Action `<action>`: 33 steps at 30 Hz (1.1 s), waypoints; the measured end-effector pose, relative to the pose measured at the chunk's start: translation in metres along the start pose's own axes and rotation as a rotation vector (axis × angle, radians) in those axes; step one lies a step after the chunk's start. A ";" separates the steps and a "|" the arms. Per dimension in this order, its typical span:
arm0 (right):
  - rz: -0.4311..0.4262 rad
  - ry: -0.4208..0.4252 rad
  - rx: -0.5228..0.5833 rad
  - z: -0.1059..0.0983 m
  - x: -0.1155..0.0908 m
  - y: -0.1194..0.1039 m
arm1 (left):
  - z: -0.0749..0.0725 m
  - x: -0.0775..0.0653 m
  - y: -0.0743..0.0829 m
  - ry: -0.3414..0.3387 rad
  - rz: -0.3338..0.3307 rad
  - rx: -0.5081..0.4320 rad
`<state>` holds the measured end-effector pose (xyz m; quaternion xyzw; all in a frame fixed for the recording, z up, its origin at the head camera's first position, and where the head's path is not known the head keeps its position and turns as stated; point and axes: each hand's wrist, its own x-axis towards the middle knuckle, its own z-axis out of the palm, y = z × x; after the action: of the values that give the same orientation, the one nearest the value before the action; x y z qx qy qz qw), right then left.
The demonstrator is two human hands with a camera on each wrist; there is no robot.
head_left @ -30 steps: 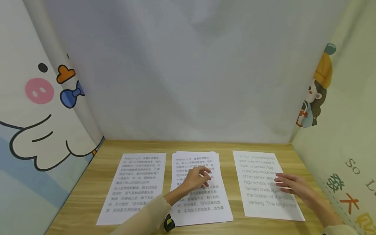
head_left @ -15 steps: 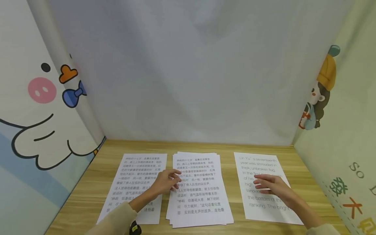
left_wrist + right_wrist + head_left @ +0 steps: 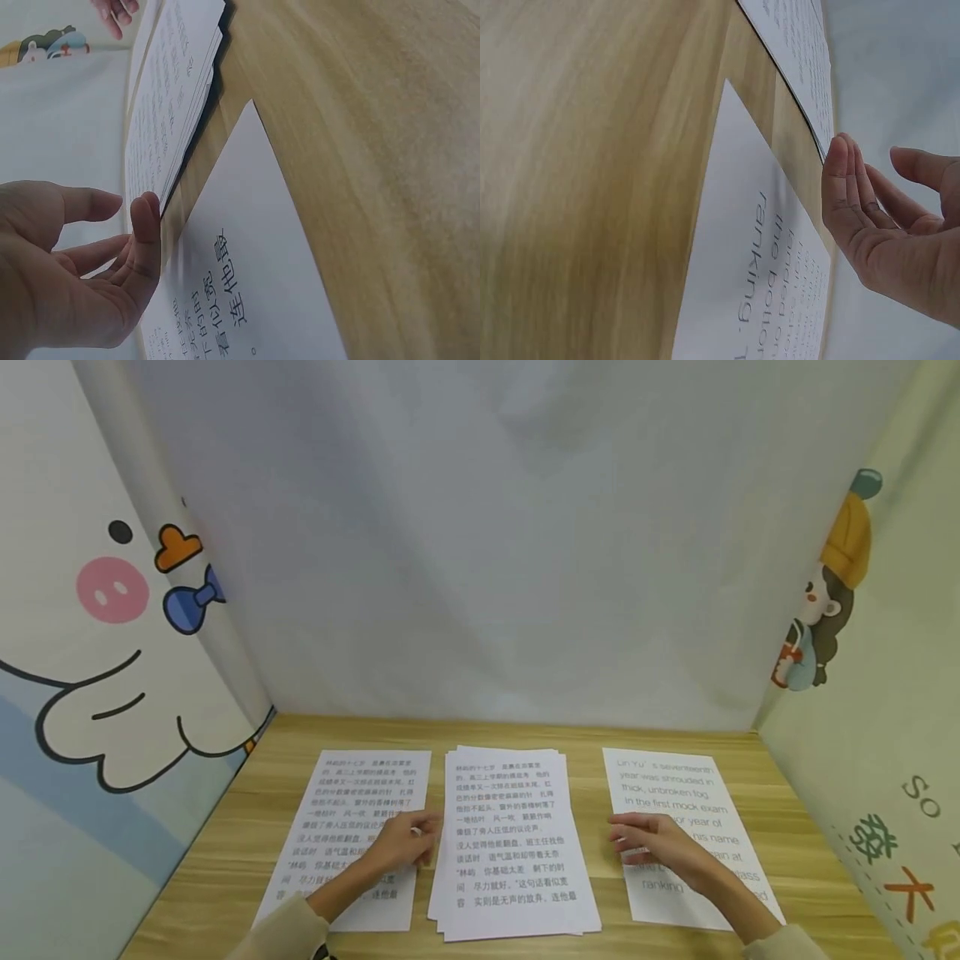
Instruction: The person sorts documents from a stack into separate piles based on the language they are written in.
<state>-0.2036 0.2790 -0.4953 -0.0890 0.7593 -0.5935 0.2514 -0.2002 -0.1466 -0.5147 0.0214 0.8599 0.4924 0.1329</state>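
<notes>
In the head view, a stack of printed sheets [image 3: 510, 852] lies in the middle of the table, its edges slightly uneven. One sheet of Chinese text [image 3: 367, 785] lies to its left, and one sheet of English text [image 3: 667, 777] to its right. My left hand [image 3: 405, 843] hovers over the left sheet's right side, by the stack's left edge, fingers loosely bent and holding nothing. Over the left edge of the English sheet hangs my right hand [image 3: 652, 843], relaxed and holding nothing. In the left wrist view, the thumb and fingers of the left hand [image 3: 82, 262] stand apart.
The wooden table [image 3: 585, 739] meets a pale curtain [image 3: 487, 568] at the back. Printed cartoon panels stand at the left and right. Bare strips of wood separate the stack from both single sheets.
My left hand has moved left, off the stack to over the left sheet. My right hand has shifted left toward the English sheet's left edge. The papers stay put.
</notes>
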 end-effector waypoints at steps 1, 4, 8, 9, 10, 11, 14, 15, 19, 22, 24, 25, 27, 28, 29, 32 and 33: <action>0.004 -0.012 0.014 0.003 0.003 0.001 | 0.001 -0.001 -0.001 -0.007 -0.004 0.001; 0.012 -0.051 0.054 0.014 0.010 0.004 | 0.003 -0.002 -0.003 -0.032 0.001 0.005; 0.027 -0.086 0.091 0.026 0.018 0.005 | 0.006 0.000 -0.003 -0.041 -0.016 0.018; 0.032 -0.089 0.092 0.029 0.020 0.005 | 0.007 0.001 -0.003 -0.042 -0.022 0.025; 0.037 -0.090 0.093 0.032 0.022 0.006 | 0.007 0.001 -0.003 -0.042 -0.028 0.030; 0.042 -0.092 0.094 0.034 0.023 0.006 | 0.008 0.002 -0.003 -0.040 -0.033 0.037; 0.057 -0.096 0.091 0.040 0.026 0.006 | 0.010 0.003 -0.002 -0.042 -0.044 0.054; 0.063 -0.098 0.092 0.041 0.026 0.006 | 0.010 0.003 -0.002 -0.043 -0.046 0.056; 0.078 -0.103 0.098 0.043 0.027 0.006 | 0.011 0.002 0.000 -0.055 -0.044 0.048; 0.082 -0.100 0.102 0.044 0.026 0.005 | 0.012 0.002 0.001 -0.056 -0.036 0.047; 0.081 -0.100 0.105 0.045 0.026 0.005 | 0.013 0.001 0.002 -0.053 -0.034 0.052; 0.081 -0.100 0.105 0.045 0.026 0.004 | 0.013 0.001 0.002 -0.051 -0.035 0.056; 0.079 -0.101 0.103 0.045 0.026 0.004 | 0.013 0.001 0.002 -0.050 -0.045 0.058; 0.078 -0.101 0.100 0.045 0.026 0.004 | 0.013 0.001 0.002 -0.050 -0.047 0.060; 0.078 -0.100 0.097 0.044 0.026 0.004 | 0.013 0.001 0.002 -0.051 -0.046 0.062; 0.074 -0.096 0.088 0.044 0.026 0.004 | 0.012 0.001 0.002 -0.054 -0.038 0.065; 0.074 -0.096 0.085 0.044 0.026 0.004 | 0.012 0.001 0.002 -0.055 -0.034 0.066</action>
<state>-0.2035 0.2318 -0.5139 -0.0783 0.7234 -0.6105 0.3128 -0.1980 -0.1353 -0.5186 0.0247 0.8720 0.4606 0.1638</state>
